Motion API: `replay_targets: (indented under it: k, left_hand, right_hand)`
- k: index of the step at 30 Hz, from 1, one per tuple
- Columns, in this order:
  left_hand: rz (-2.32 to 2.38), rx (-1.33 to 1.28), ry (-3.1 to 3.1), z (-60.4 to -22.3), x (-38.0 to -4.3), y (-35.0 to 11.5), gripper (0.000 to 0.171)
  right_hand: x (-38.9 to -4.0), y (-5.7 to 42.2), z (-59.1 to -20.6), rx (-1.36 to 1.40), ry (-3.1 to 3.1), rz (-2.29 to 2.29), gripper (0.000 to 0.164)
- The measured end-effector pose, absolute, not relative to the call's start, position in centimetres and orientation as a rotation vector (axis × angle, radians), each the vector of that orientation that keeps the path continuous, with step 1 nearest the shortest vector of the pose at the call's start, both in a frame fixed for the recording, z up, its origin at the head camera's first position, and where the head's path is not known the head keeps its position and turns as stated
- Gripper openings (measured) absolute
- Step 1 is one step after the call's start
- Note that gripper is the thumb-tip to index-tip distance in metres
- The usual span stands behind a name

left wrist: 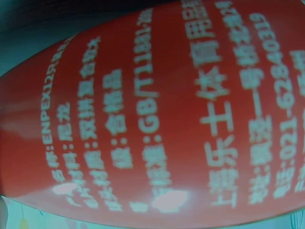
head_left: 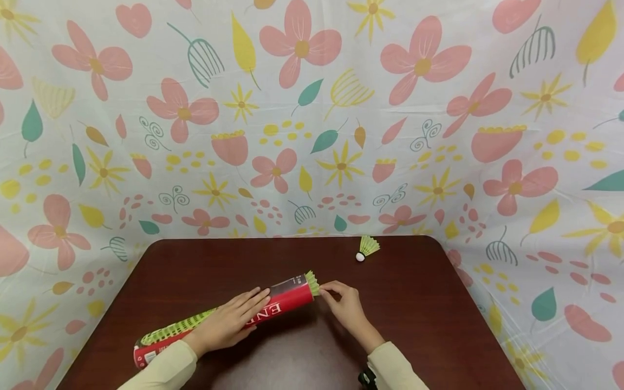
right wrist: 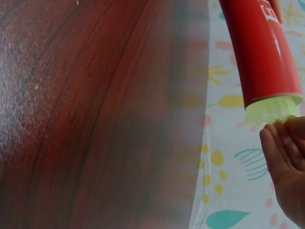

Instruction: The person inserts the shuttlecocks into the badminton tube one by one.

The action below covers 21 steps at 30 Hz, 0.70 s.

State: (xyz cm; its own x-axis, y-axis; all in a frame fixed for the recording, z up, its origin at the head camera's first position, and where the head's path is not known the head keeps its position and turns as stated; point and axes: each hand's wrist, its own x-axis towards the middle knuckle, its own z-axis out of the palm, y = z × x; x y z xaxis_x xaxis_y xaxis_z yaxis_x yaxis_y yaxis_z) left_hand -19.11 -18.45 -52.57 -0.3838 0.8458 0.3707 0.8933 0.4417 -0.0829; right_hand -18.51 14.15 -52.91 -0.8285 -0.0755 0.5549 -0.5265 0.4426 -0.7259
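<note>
A red shuttlecock tube (head_left: 292, 292) with a green and dark pattern lies slantwise across the front of the person, its mouth toward the right. Midway along it, the left hand (head_left: 226, 322) holds the tube from above, thumb on the near side. A yellow-green shuttlecock (head_left: 312, 283) pokes skirt first out of the mouth; its cork end is hidden inside. Thumb and fingertips of the right hand (head_left: 348, 309) pinch the skirt's edge, also visible in the right wrist view. White printing on the tube's red wall (left wrist: 181, 181) fills the left wrist view.
Another yellow-green shuttlecock (head_left: 369, 246) with a white cork lies near the back right edge of the dark brown table (head_left: 414, 303). A flower-printed cloth (head_left: 312, 135) hangs behind and beside the table. A small black object (head_left: 367, 378) shows by the right sleeve.
</note>
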Motion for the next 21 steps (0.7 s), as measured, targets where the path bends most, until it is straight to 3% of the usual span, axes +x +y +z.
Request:
replay_targets:
  k: [15, 21]
  left_hand:
    - [-0.177, -1.492, -2.341, -52.5, -19.2, -18.3, 0.089]
    - [-0.182, -1.486, -2.349, -52.7, -19.0, -18.2, 0.089]
  right_hand:
    - [-18.3, 12.9, -52.8, 0.513, -2.221, 1.476, 0.008]
    - [-16.9, 12.2, -50.5, 0.502, -2.248, 1.508, 0.007]
